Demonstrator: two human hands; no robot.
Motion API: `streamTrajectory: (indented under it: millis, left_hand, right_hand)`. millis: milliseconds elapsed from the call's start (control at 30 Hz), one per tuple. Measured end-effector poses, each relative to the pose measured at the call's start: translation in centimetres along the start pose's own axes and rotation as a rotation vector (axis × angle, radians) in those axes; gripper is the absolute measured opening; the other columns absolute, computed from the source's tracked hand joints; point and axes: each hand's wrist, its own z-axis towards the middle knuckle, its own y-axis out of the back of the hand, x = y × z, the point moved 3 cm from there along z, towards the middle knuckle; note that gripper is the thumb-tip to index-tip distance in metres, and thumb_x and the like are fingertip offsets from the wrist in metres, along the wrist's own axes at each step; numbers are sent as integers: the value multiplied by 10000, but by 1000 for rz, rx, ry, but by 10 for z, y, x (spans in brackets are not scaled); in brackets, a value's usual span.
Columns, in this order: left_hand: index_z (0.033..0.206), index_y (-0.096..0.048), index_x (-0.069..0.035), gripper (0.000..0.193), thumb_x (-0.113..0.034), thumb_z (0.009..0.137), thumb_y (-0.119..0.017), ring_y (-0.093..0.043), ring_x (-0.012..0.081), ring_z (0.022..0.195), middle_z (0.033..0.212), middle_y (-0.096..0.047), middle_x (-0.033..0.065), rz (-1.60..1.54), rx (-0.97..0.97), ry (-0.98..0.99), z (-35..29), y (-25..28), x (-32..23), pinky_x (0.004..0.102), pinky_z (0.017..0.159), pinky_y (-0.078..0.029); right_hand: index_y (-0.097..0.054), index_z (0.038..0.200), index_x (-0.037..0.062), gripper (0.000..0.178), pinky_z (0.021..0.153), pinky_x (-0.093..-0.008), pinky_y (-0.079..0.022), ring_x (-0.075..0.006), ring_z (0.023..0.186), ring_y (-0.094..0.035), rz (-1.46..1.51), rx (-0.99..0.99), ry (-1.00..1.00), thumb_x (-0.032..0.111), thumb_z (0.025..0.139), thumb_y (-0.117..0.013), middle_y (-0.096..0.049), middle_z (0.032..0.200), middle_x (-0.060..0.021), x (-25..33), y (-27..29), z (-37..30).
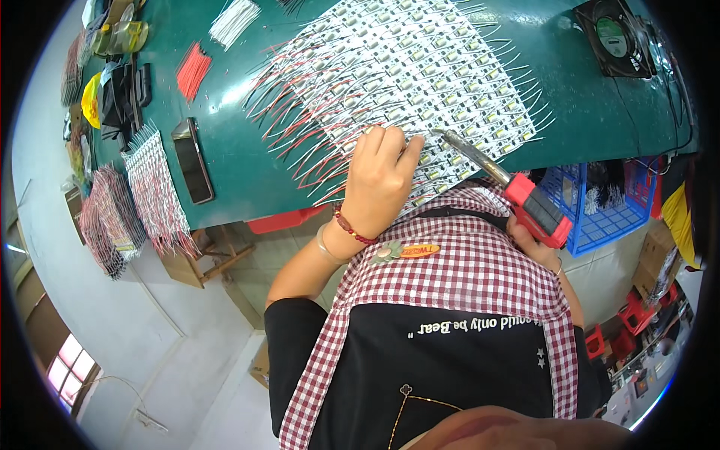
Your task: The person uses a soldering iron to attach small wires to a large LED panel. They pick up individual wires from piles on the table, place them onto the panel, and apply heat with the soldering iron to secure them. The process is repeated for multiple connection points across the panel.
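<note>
A large white sheet of small circuit boards (431, 56) lies on the green table, with rows of red and white wires sticking out along its left side and white wire ends at its right. My left hand (381, 174) rests over the sheet's near part, fingers bent and drawn together at the wires; whatever is between the fingertips is hidden. Gripped in my right hand (531, 241) is a soldering iron (536, 208) with a red and black handle. Its metal tip reaches over the boards, just right of my left fingers.
Left of the sheet are a phone (193, 161), red wires (193, 71) and white wires (234, 22). Finished-looking wired board panels (156, 191) hang at the table's left edge. A black fan (615, 37) stands far right. A blue crate (607, 225) sits below the right edge.
</note>
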Motion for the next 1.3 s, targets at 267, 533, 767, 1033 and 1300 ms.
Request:
streamTrajectory:
  millis: [267,533,767,1033,1300]
  left_hand:
    - [929,-654,-54,257,21,686,-623,-464,203,685,721,-427,42,31,12,-8,2,2,0,334,621,-366]
    - [911,-677,-66,285,41,648,-645,-483,204,687,722,-463,39,153,101,132,0,54,-7,332,619,-357]
    - [939,-638,-20,282,12,662,-600,-462,221,689,736,-428,64,-121,31,-26,-4,8,-16,342,627,-379]
    - [915,-638,-8,267,36,656,-590,-461,227,700,738,-421,73,-114,25,1,-9,-6,-15,337,633,-390]
    - [904,-662,-50,283,75,652,-633,-473,221,667,710,-441,58,-145,-11,19,-5,-6,-12,332,587,-400]
  right_hand:
    - [-626,812,11,124,587,-347,-448,-263,645,-586,55,28,-50,99,731,-658,-620,760,-99,-3,1,-3]
    - [-640,850,16,143,620,-312,-464,-209,684,-610,62,-18,-51,140,781,-658,-631,767,-73,-20,7,-19]
    - [-634,845,15,178,626,-304,-460,-199,681,-604,91,3,-43,184,791,-654,-624,746,-71,-14,9,-20]
    - [-615,789,26,201,570,-322,-426,-224,627,-566,79,5,-67,218,760,-668,-595,718,-74,-1,5,-18]
    - [-611,787,26,162,568,-328,-436,-231,625,-565,47,6,-31,163,720,-667,-586,715,-85,-1,2,-13]
